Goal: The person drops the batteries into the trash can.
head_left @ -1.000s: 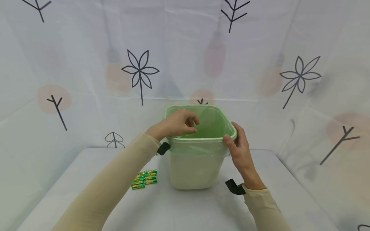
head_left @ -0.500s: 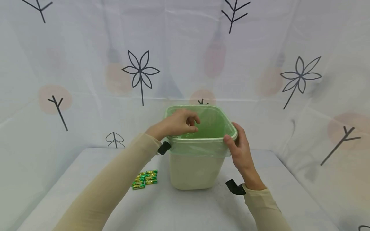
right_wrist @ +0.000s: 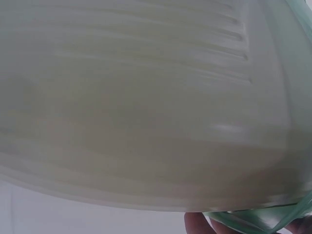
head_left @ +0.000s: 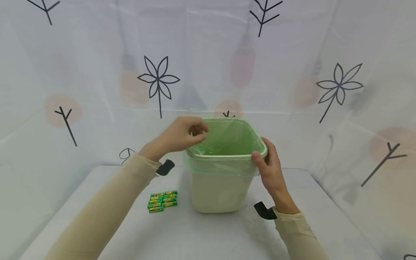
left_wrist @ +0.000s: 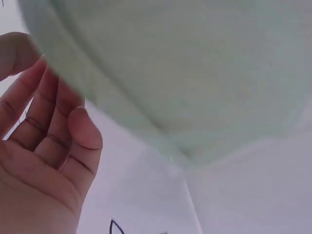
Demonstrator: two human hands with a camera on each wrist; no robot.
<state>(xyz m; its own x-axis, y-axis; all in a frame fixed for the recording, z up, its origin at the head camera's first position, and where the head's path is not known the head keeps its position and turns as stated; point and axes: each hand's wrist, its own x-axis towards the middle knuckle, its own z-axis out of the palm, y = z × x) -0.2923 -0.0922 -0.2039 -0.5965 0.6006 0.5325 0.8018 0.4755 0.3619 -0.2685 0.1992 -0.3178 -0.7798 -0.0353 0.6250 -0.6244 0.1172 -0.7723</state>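
Note:
A pale trash bin (head_left: 214,193) stands upright, its rim covered by a thin green bag liner (head_left: 224,164) folded over the outside. My right hand (head_left: 270,169) grips the bin's right front corner, thumb over the rim and fingers outside. The right wrist view shows the bin's ribbed wall (right_wrist: 146,107), with fingertips (right_wrist: 197,223) and liner at the lower edge. Over the left side of the rim hovers my left hand (head_left: 182,134), fingers loosely bent and nothing in them. In the left wrist view its palm (left_wrist: 39,180) faces the camera beside the blurred liner-covered bin.
Several green-and-gold batteries (head_left: 162,200) lie in two columns on the white table (head_left: 201,238), left of the bin. Behind the table hangs a white cloth (head_left: 276,101) printed with plants. A black wrist device (head_left: 165,167) sits on the left sleeve.
My left hand has come up and to the left, from inside the bin's opening to above its left rim. My right hand and the bin have stayed put.

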